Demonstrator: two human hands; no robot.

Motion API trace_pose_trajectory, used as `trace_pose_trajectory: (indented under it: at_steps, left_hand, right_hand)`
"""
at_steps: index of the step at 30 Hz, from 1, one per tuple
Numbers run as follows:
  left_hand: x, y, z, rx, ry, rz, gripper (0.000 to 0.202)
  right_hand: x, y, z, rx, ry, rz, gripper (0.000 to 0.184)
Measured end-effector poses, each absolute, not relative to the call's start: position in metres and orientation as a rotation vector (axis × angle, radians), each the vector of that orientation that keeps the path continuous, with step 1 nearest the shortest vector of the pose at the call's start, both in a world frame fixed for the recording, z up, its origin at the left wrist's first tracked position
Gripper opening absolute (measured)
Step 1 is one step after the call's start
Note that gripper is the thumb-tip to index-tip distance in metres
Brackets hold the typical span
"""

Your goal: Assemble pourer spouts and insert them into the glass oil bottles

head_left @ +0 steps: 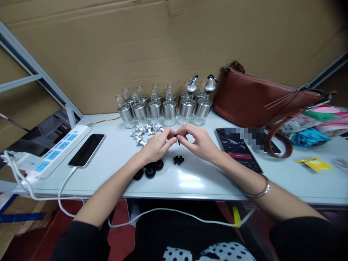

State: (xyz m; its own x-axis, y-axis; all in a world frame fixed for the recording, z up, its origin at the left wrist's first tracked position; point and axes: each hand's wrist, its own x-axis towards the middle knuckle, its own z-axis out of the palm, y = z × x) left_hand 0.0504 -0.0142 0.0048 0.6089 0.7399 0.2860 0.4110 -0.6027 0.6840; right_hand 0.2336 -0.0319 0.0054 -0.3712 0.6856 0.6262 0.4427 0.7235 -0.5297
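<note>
My left hand [155, 146] and my right hand [197, 141] meet above the middle of the white table [190, 181]. Both pinch a small black part [176, 136] between their fingertips; a bit of silver metal may be with it, but it is too small to tell. Just below lie a heap of tiny black rings [178, 159] and three larger black round caps [149, 170]. Behind the hands lies a pile of silver metal spouts [144, 131]. Further back stands a row of glass bottles with steel sleeves [163, 107]; two at the right carry pourer tops [201, 85].
A white power strip [58, 150] and a charging phone [87, 149] lie at the left, its cable hanging over the table's front edge. A second phone [239, 149] showing a timer lies at the right, beside a brown leather bag [261, 98]. Cardboard walls the back.
</note>
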Motion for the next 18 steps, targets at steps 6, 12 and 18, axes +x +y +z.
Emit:
trace_pose_trajectory:
  at_steps: [6, 12, 18]
  left_hand:
    - [0.0493, -0.0124, 0.0035, 2.273, 0.915, 0.772, 0.018]
    - [0.0495, -0.0116, 0.0005, 2.303, 0.959, 0.801, 0.019]
    - [0.0491, -0.0119, 0.0018, 2.322, 0.954, 0.86, 0.022]
  right_hand:
    - [0.2335, -0.0318, 0.0041, -0.861, -2.037, 0.396, 0.007]
    - [0.2324, -0.0314, 0.0033, -0.883, -2.017, 0.353, 0.008]
    - [0.2318, -0.0325, 0.0034, -0.924, -1.979, 0.351, 0.007]
